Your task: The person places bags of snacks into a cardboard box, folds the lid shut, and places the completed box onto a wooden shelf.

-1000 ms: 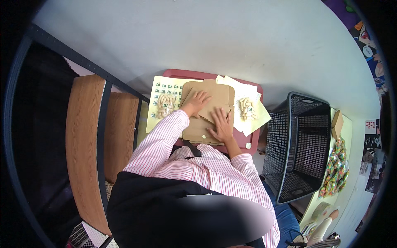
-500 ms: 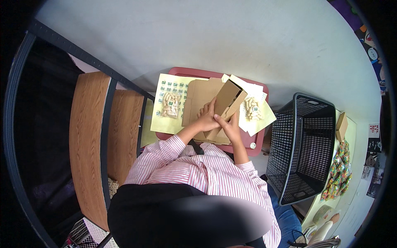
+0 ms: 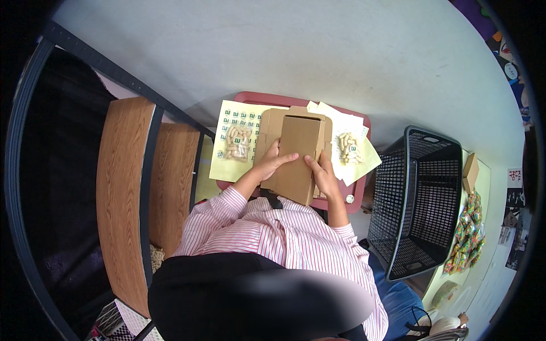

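Note:
Between my two hands is a long brown cardboard box [image 3: 299,136], its broad face toward me and its far end tilted slightly right. My left hand [image 3: 274,162] grips its left side, thumb across the face. Along the right side, my right hand [image 3: 322,174] holds it with the thumb on the face. Beneath lie flat cardboard blanks [image 3: 274,121]. Left of them, a clear bag of pale oblong pieces [image 3: 237,143] rests on a yellow sticker sheet [image 3: 219,168]. A similar bag [image 3: 349,149] lies on papers [image 3: 372,157] to the right.
A red tray or board [image 3: 357,190] lies under the papers. A black mesh basket [image 3: 406,204] stands to the right. Beyond it, colourful packets [image 3: 466,233] and a small brown box [image 3: 470,173] lie on a pale surface. Wooden shelves [image 3: 122,199] in a dark frame stand left.
The box has turned from a rightward slant to nearly upright in view, its broad face now toward me. My hands have moved apart to its opposite sides.

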Available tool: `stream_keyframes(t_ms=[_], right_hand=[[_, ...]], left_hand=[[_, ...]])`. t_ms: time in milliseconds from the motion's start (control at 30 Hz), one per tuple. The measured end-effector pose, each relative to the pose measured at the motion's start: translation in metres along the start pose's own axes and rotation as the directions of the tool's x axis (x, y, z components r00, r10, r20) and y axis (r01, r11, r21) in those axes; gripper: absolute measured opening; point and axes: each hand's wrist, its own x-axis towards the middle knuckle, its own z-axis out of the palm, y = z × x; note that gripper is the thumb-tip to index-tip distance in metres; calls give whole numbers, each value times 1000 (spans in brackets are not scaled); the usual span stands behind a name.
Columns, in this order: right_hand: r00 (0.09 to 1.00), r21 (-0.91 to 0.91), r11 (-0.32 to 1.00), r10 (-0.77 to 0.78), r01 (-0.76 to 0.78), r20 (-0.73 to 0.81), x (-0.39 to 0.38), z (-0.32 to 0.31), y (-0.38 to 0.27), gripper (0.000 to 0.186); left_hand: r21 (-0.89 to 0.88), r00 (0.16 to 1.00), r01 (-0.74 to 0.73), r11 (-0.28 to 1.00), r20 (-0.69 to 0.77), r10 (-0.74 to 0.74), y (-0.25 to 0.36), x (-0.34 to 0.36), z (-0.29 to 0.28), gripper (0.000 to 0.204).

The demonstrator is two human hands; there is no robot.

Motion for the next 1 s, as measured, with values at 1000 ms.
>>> stream_keyframes(t_ms=[1000], right_hand=[[1000, -138, 990, 13, -13, 1, -4, 19, 13, 42]], left_hand=[[-102, 984, -42, 994, -174, 24, -5, 19, -15, 54]])
